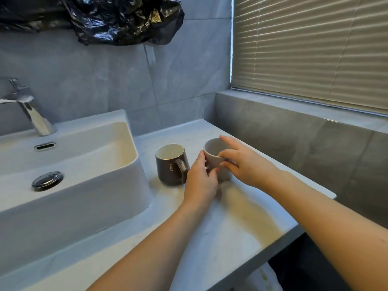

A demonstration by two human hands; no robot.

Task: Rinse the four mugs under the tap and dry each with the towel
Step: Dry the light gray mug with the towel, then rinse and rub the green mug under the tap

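White mug point(214, 156) between two hands; one brown mug point(171, 164) beside.

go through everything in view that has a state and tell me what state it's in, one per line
Pale grey ceramic mug: upright on the counter, gripped by both hands.
Dark brown mug marked Nice: upright, empty, untouched.
Chrome tap: no water running.
Chrome sink plug: cannot tell.
Beige window blind: lowered.
Left hand: holding the grey mug.
Right hand: holding the grey mug.
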